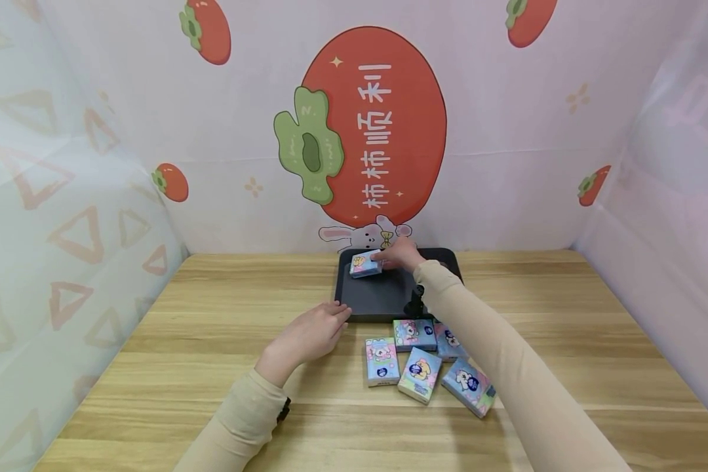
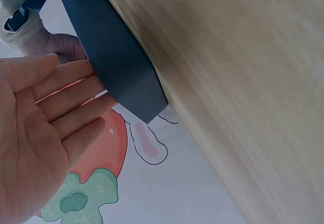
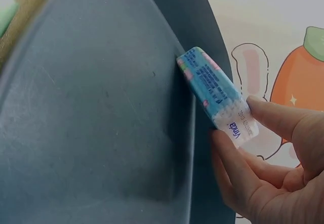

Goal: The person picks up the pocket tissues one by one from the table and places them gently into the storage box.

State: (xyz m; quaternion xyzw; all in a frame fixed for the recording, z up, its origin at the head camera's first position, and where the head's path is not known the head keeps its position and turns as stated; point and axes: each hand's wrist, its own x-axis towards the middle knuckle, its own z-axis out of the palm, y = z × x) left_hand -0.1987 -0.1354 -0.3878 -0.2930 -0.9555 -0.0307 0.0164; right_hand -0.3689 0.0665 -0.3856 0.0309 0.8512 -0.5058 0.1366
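My right hand (image 1: 400, 254) pinches a small blue tissue pack (image 1: 366, 263) between thumb and fingers, over the back left part of a black tray (image 1: 377, 298). In the right wrist view, the tissue pack (image 3: 215, 95) is tilted, one end close by the tray's back wall (image 3: 202, 178) and its "Vinda" end in the fingers. My left hand (image 1: 315, 331) lies with extended fingers at the tray's front left corner. The left wrist view has the left hand (image 2: 45, 113) palm toward the camera, fingertips right at the outer side of the tray (image 2: 119, 62).
Several more tissue packs lie on the wooden table (image 1: 242, 288) in front of the tray, among them an upright-lying pack (image 1: 381, 362), a yellow-printed pack (image 1: 420, 375) and a pack at right (image 1: 469, 387). A printed backdrop (image 1: 507, 118) stands behind the tray.
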